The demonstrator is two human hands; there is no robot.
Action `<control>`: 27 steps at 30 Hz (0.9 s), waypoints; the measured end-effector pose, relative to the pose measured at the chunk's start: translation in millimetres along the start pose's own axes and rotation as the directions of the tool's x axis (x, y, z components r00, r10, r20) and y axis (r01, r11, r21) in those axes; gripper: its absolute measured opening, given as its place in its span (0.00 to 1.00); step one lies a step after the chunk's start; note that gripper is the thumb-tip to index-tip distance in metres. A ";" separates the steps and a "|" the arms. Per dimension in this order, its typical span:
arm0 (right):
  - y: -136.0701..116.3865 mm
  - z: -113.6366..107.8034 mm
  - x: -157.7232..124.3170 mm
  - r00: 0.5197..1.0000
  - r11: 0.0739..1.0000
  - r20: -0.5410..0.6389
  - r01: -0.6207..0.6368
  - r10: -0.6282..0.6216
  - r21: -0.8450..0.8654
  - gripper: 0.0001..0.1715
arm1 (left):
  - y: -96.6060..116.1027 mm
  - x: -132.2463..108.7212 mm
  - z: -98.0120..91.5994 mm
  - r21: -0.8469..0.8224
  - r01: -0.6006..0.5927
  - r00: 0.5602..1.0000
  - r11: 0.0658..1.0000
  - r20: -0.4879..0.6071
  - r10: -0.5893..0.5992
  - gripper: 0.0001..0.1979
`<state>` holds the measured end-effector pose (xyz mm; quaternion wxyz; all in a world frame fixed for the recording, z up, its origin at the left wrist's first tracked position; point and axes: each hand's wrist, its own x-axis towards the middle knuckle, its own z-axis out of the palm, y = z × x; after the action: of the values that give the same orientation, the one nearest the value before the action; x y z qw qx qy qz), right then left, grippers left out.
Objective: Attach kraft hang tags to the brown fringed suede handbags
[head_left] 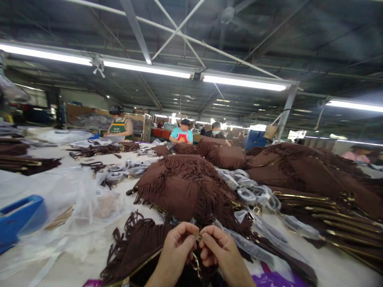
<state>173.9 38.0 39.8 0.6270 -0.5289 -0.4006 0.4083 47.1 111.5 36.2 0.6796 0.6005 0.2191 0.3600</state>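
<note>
My left hand (177,250) and my right hand (219,249) meet at the bottom centre, thumbs and fingers pinched together around a small metal ring (198,238). Just below, between the hands, hangs a gold-coloured snap hook (196,264). The fingers partly hide how the metal parts join. Beneath and beside my left hand lies a dark brown fringed bag (140,247) with a gold zip along its edge. Another brown fringed bag (176,195) rests on a pile just beyond my fingertips.
Plastic-wrapped straps (254,195) and stacked gold-zipped brown pieces (338,227) lie to the right. Clear plastic bags (80,211) and a blue tape dispenser-like object (20,219) are at left. Several people sit across the table, including one in a red apron (182,136).
</note>
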 end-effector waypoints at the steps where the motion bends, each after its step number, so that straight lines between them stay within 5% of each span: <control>1: 0.9 -0.9 0.1 1.000 1.000 -0.004 -0.004 0.004 -0.007 0.32 | -0.8 -0.5 1.0 -0.016 -0.010 1.000 1.000 -0.007 0.010 0.15; 14: 17.9 -6.8 -1.5 0.998 0.998 -0.012 0.055 -0.055 -0.032 0.30 | -7.8 3.3 9.5 -0.132 -0.029 0.995 0.991 -0.101 0.016 0.13; 27: 27.2 -7.1 -2.5 0.991 0.978 -0.012 0.126 -0.130 -0.167 0.27 | -24.2 4.0 3.2 -0.120 -0.059 0.996 0.991 -0.076 0.050 0.15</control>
<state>177.3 36.2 11.9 0.6102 -0.5570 -0.4593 0.3261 57.5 111.9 13.8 0.6966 0.5500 0.2049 0.4126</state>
